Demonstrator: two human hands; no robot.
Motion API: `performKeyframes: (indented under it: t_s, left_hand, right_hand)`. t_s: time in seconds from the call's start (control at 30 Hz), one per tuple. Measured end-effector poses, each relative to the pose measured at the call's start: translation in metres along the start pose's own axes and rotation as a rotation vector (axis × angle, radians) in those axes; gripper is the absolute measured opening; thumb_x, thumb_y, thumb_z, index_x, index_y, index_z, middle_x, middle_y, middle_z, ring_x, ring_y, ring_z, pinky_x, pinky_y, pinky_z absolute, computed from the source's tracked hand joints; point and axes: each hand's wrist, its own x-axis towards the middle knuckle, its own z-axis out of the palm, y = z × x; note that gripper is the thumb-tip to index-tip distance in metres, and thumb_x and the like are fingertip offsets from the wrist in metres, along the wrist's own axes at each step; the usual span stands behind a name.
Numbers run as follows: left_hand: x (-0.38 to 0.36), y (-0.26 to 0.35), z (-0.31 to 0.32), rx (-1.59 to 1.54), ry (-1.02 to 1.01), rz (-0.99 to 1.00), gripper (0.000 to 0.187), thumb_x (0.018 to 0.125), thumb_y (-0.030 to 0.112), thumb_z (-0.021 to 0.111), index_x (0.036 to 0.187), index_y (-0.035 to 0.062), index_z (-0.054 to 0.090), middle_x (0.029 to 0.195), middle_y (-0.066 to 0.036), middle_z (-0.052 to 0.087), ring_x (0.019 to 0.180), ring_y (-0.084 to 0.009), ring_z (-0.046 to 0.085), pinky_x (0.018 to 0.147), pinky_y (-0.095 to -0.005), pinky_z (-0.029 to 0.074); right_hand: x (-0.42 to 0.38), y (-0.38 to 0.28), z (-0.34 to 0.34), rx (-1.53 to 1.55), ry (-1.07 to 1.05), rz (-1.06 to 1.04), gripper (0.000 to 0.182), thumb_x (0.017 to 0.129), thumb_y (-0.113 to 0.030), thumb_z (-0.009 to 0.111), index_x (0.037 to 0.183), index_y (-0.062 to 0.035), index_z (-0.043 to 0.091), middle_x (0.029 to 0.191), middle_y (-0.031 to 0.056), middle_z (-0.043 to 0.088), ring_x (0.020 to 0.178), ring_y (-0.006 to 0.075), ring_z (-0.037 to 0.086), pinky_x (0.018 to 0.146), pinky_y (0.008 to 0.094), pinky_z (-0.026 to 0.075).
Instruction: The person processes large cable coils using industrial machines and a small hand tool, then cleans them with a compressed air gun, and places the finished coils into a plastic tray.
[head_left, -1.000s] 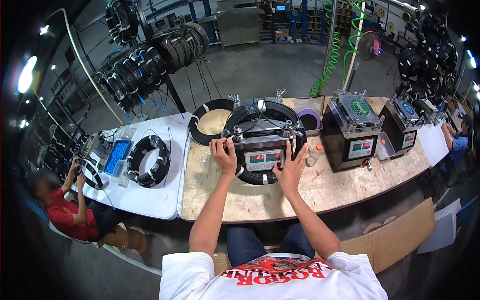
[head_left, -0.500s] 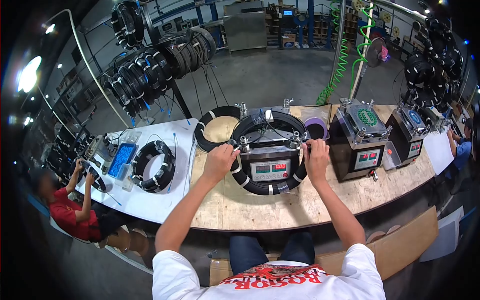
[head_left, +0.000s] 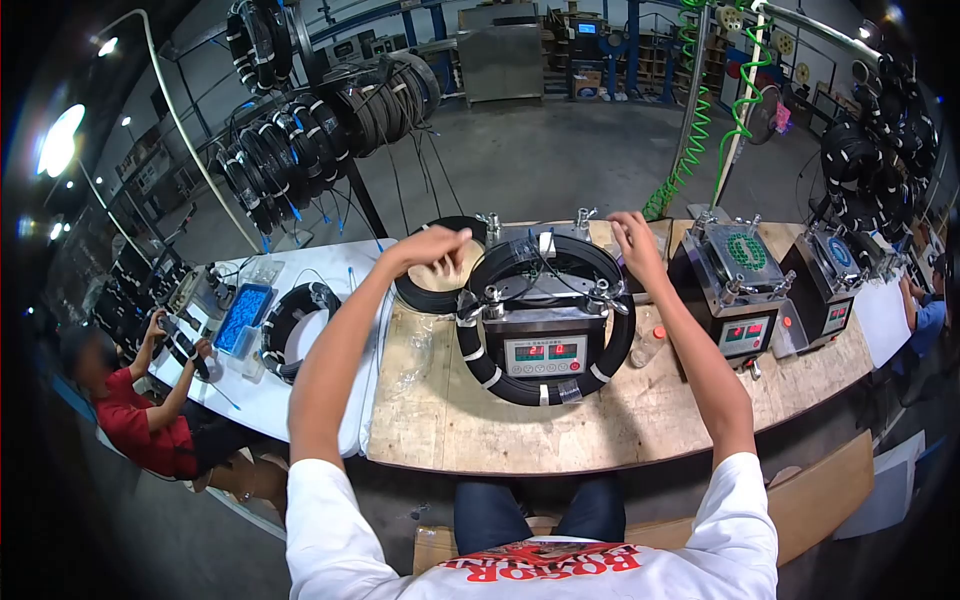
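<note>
A coil of black cable (head_left: 487, 370) with white tape bands hangs around a metal machine with a lit display (head_left: 543, 352). Wing-nut clamps stand at the machine's corners, among them a front left one (head_left: 492, 300) and a front right one (head_left: 604, 297). My left hand (head_left: 432, 252) is in the air above a second black coil (head_left: 432, 298), left of the rear left clamp (head_left: 489, 228), its fingers apart and holding nothing. My right hand (head_left: 638, 246) hovers right of the rear right clamp (head_left: 584, 220), fingers parted with nothing visible in them.
Two similar machines (head_left: 728, 290) (head_left: 822, 275) stand to the right. On the white table at left are a blue parts tray (head_left: 243, 318) and another cable coil (head_left: 290, 310). A co-worker in red (head_left: 150, 425) sits there. A small bottle (head_left: 650, 345) is by my right forearm.
Both hands have left the front clamps and moved up toward the rear ones, opening. The machine's display digits have changed. The co-worker's hands have shifted slightly.
</note>
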Motion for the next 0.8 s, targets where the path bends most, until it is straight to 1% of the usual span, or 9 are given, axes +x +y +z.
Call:
performKeyframes:
  t_s: [0.13,0.23,0.27,0.37,0.47,0.57,0.6,0.7,0.8]
  left_hand:
    - [0.079,-0.028,0.017,-0.465,0.393,-0.122,0.054,0.099,0.062,0.06,0.101,0.0082,0.063,0.078,-0.001,0.06,0.058,-0.012,0.055,0.05,-0.0263,0.041]
    - [0.118,-0.031,0.034,-0.638,0.522,-0.225,0.055,0.092,0.063,0.07,0.099,0.0087,0.063,0.078,-0.001,0.057,0.056,-0.0118,0.05,0.047,-0.0264,0.036]
    - [0.127,-0.029,0.038,-0.698,0.59,-0.254,0.047,0.093,0.055,0.075,0.096,0.0097,0.064,0.077,0.001,0.054,0.054,-0.0106,0.046,0.046,-0.0264,0.033]
    - [0.148,-0.054,0.041,-0.843,0.592,-0.097,0.038,0.094,0.046,0.077,0.091,0.0102,0.063,0.075,0.002,0.053,0.054,-0.0097,0.046,0.045,-0.0261,0.033]
    - [0.14,-0.053,0.045,-0.904,0.563,-0.033,0.031,0.097,0.039,0.075,0.089,0.0116,0.062,0.072,0.004,0.053,0.054,-0.0092,0.047,0.044,-0.0235,0.035]
    - [0.126,-0.044,0.043,-0.92,0.515,-0.055,0.029,0.1,0.04,0.071,0.1,0.0126,0.061,0.074,0.002,0.056,0.057,-0.0119,0.054,0.048,-0.024,0.043]
    - [0.122,-0.041,0.044,-0.92,0.489,-0.073,0.029,0.101,0.04,0.07,0.105,0.0129,0.06,0.076,0.001,0.057,0.058,-0.0132,0.057,0.049,-0.0246,0.047]
    - [0.103,-0.034,0.041,-0.829,0.313,-0.097,0.032,0.103,0.044,0.064,0.115,0.0153,0.056,0.084,-0.002,0.061,0.073,-0.0183,0.069,0.063,-0.0312,0.06]
    - [0.079,-0.028,0.038,-0.748,0.19,-0.123,0.046,0.106,0.051,0.055,0.119,0.0075,0.051,0.089,-0.007,0.066,0.079,-0.019,0.071,0.067,-0.0318,0.061]
  right_hand:
    - [0.04,0.062,0.044,-0.039,-0.07,-0.099,0.018,0.101,-0.014,0.064,0.107,0.0019,0.067,0.105,0.0178,0.068,0.094,0.0334,0.068,0.084,0.038,0.054]
    - [0.057,0.063,0.053,0.04,-0.136,0.101,0.014,0.1,-0.011,0.064,0.106,0.0021,0.066,0.106,0.0162,0.07,0.094,0.0309,0.07,0.08,0.039,0.055]
    - [0.059,0.066,0.057,0.122,-0.179,0.174,0.008,0.1,-0.008,0.064,0.102,0.0001,0.065,0.098,0.0137,0.07,0.085,0.025,0.07,0.077,0.0379,0.056]
    - [0.069,0.085,0.069,0.413,-0.281,0.416,0.006,0.1,-0.006,0.064,0.104,-0.0034,0.061,0.089,0.0102,0.065,0.077,0.0179,0.065,0.067,0.034,0.055]
    - [0.068,0.089,0.08,0.486,-0.211,0.312,0.016,0.101,-0.006,0.064,0.114,-0.0072,0.055,0.083,0.0072,0.06,0.07,0.0129,0.06,0.054,0.031,0.051]
    - [0.069,0.076,0.078,0.45,-0.21,0.498,0.024,0.101,-0.005,0.063,0.121,-0.0084,0.05,0.084,0.0065,0.058,0.073,0.0125,0.06,0.052,0.0321,0.049]
    - [0.068,0.07,0.073,0.454,-0.239,0.599,0.036,0.101,-0.012,0.065,0.132,-0.0099,0.048,0.094,0.0111,0.063,0.079,0.014,0.06,0.062,0.0349,0.053]
    - [0.061,0.057,0.069,0.23,-0.202,0.512,0.052,0.104,-0.03,0.065,0.147,-0.0122,0.042,0.119,0.0184,0.064,0.087,0.0168,0.06,0.075,0.0373,0.055]
    - [0.049,0.007,0.04,0.423,-0.337,0.715,0.071,0.104,-0.052,0.058,0.16,-0.017,0.032,0.141,0.0197,0.055,0.093,0.0207,0.062,0.083,0.0394,0.054]
